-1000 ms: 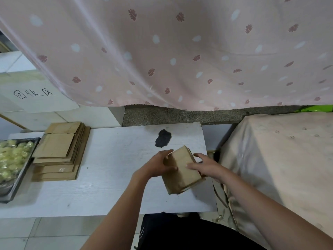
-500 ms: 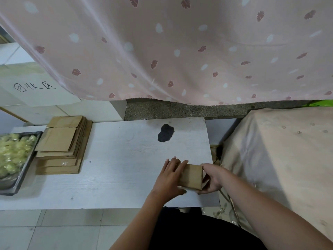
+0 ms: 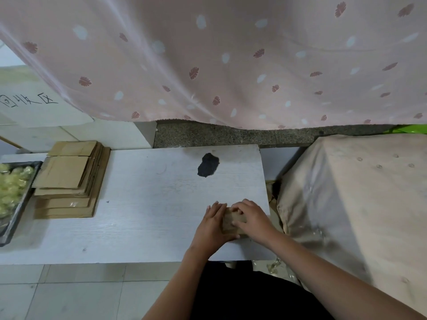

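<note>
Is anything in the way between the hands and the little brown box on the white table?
No, nothing visible. The left hand and the right hand both touch the small brown cardboard box, one on each side, on the white table. The stack of flat brown cardboard lies far off to the left.

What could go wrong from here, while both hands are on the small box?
1. The box sits close to the right edge of the table; a sideways push from the left hand might slide it off.
2. The right hand curls over the box; hard pressing might crease the cardboard.
</note>
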A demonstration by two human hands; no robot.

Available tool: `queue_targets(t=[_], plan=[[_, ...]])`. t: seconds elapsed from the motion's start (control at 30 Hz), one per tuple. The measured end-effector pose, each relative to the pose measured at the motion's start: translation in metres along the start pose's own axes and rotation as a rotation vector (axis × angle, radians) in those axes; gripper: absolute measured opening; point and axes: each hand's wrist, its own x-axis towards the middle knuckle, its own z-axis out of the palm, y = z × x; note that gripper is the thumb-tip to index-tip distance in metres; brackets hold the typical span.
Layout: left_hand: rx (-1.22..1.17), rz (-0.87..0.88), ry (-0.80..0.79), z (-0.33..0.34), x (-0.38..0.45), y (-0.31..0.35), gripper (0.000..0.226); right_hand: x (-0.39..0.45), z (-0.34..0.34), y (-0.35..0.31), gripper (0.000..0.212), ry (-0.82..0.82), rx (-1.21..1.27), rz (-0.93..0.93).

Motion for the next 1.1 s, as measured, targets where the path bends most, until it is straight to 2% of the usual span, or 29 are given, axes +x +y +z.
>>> queue_targets(t=[0.2,0.37,0.57,0.7,0.8,0.93,1.1], plan=[[-0.035,-0.024,0.005,0.008,-0.011,-0.001,0.103,-0.005,0.005,0.0,0.021,0.013,-0.057,-0.055],[-0.05,-0.034,0.027,0.01,-0.012,-0.002,0.101,0.0,0.008,-0.01,0.007,0.047,-0.047,0.011],[-0.058,-0.03,0.029,0.01,-0.013,-0.002,0.099,0.009,0.01,-0.023,0.009,-0.044,-0.227,0.052],[-0.07,-0.032,0.02,0.008,-0.013,-0.001,0.095,0.008,0.012,-0.029,0.008,-0.099,-0.374,-0.023],[-0.073,-0.039,0.02,0.008,-0.013,-0.003,0.095,0.003,0.01,-0.029,0.018,-0.134,-0.432,-0.085],[-0.072,-0.043,0.013,0.008,-0.012,-0.004,0.093,-0.002,0.001,-0.028,0.032,-0.212,-0.293,-0.054],[-0.031,-0.038,0.006,0.009,-0.01,-0.002,0.097,-0.003,-0.007,-0.026,0.007,-0.156,-0.102,0.016]])
